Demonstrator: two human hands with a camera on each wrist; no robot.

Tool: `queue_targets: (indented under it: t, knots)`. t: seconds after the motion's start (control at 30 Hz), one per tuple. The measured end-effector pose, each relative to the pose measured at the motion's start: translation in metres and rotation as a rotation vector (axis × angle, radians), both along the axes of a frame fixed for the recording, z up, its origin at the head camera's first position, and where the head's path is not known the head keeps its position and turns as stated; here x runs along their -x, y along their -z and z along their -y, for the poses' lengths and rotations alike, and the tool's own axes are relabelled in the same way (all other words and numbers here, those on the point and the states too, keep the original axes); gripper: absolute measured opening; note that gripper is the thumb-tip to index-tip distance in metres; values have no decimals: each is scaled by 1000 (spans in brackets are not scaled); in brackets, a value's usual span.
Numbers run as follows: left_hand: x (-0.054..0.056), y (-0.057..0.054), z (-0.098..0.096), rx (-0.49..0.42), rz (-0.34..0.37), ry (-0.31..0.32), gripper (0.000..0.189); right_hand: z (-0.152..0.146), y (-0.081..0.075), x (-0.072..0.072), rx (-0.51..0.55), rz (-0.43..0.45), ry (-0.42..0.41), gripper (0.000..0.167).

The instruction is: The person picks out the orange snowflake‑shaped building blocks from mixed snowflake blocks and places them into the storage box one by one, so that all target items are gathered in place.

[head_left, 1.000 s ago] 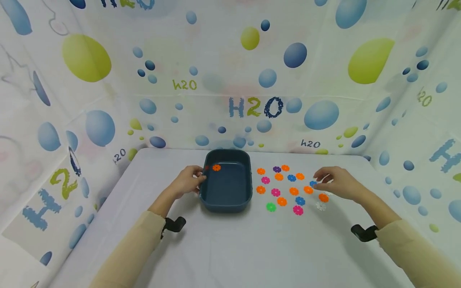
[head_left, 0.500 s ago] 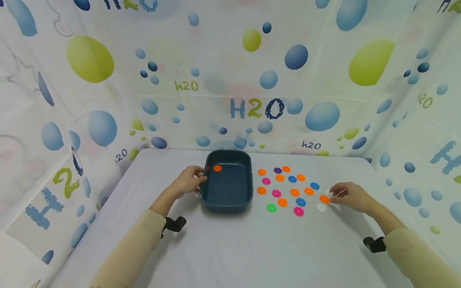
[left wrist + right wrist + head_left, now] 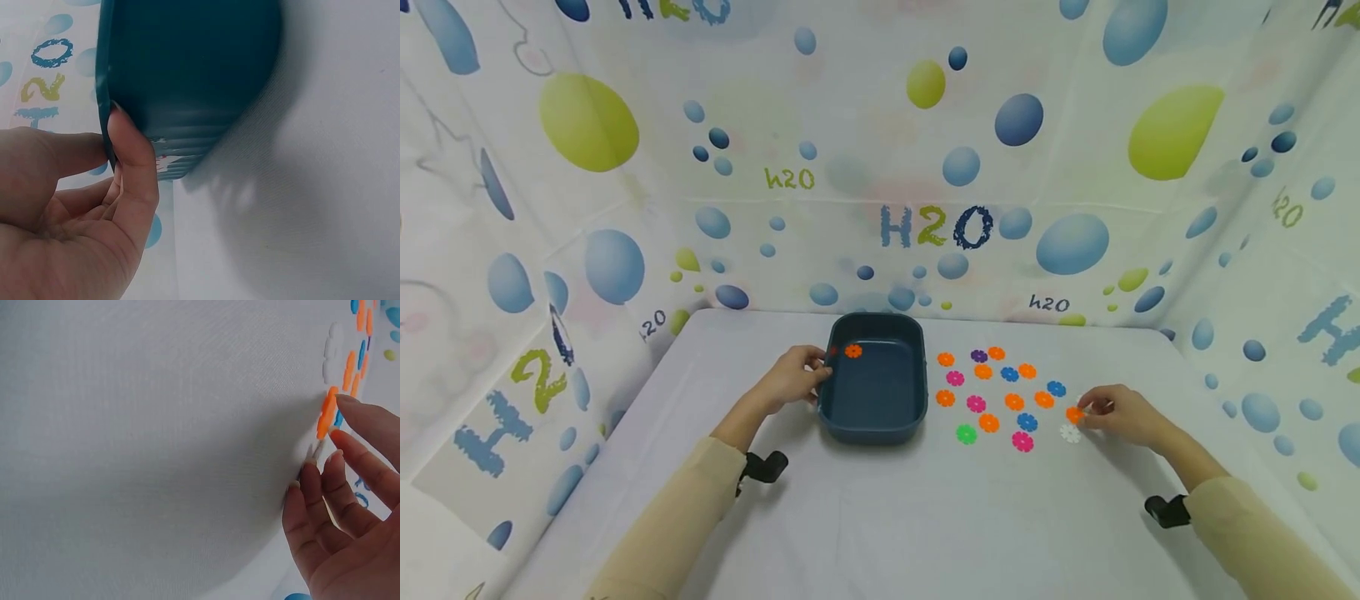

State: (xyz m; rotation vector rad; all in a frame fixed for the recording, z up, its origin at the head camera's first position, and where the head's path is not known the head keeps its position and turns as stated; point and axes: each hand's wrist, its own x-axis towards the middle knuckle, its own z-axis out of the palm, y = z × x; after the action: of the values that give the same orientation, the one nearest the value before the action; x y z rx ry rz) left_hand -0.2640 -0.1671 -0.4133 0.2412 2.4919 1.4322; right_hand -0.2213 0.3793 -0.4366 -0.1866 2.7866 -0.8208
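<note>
A dark blue-green rectangular tub stands on the white table. My left hand pinches its left rim, with thumb and fingers on either side of the wall in the left wrist view. To the tub's right lie flower-shaped plastic discs in several colours. My right hand is at the right end of them, thumb and index finger pinching an orange flower disc. The right wrist view shows the orange disc at those two fingertips. A white flower disc lies just in front of it.
Inside the tub is one orange flower disc. Pink, green, blue and purple discs lie spread between tub and right hand. A printed curtain hangs behind and at both sides.
My right hand has moved right and toward me, from a blue disc past a white one to the orange disc. The left hand keeps its hold on the tub.
</note>
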Motion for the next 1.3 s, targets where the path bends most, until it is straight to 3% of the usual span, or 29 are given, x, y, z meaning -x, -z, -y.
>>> queue_targets:
  t: [0.63,1.3]
  knots:
    - [0,-3,-1,15,-6,-3,45,4,0,3,23,50,4,32]
    - [-1,-4,-1,26,-7,5,43,0,-1,-1,20,19,34,32]
